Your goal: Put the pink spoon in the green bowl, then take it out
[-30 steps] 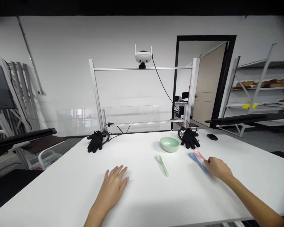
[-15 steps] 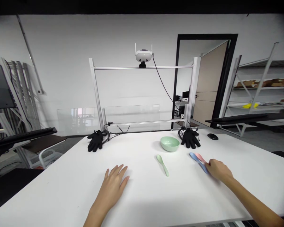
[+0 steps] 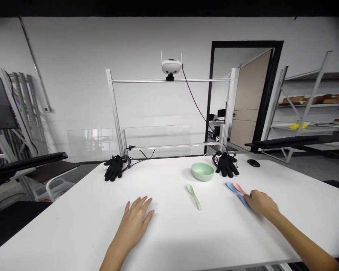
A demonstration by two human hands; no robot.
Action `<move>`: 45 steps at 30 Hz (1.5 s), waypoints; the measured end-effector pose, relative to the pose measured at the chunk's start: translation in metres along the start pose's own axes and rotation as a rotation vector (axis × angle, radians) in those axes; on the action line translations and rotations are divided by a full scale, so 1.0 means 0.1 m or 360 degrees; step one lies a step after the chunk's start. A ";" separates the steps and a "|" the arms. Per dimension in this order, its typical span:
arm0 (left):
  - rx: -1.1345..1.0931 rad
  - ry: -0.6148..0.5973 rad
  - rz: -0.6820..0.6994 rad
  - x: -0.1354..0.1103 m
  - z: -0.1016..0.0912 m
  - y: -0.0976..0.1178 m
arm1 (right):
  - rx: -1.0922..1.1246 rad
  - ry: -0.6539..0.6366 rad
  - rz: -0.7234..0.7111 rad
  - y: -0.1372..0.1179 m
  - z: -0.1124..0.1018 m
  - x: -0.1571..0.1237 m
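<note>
So we've got the pink spoon on the right side of the table, its head pointing away from us and the end of its handle hidden under our right hand, which is pinched on it. The blue spoon lies right alongside; can't tell if the two actually touch. Over to the left there's a green spoon on its own, and the bowl, green too, sits upright just beyond it. Our left hand is well apart from the right, palm down, fingers spread, nothing in it. Further back we've got two black gloves, one near the bowl, plus a mouse near the far right corner.
</note>
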State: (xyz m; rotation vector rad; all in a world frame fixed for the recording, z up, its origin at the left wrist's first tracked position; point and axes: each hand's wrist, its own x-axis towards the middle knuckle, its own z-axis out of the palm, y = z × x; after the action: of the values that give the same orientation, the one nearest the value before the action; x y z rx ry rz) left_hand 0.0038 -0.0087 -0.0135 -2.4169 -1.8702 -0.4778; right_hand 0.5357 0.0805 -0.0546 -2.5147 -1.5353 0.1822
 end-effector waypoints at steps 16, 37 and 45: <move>0.0027 -0.0069 -0.0026 0.01 -0.02 0.02 | -0.0045 -0.0014 -0.0108 -0.32 -0.01 -0.07; 0.0047 -0.0032 0.0010 0.02 0.02 -0.01 | -0.0075 0.0053 -0.0285 -0.71 -0.13 -0.42; 0.0048 -0.0015 0.0021 0.02 0.04 -0.02 | 0.0001 0.0007 -0.0382 -0.97 -0.11 -0.61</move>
State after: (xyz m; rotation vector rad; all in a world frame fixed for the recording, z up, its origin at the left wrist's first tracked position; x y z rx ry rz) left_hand 0.0030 -0.0056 -0.0169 -2.4151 -1.8501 -0.4349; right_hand 0.4259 0.0688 -0.0216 -2.3019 -1.8160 0.1416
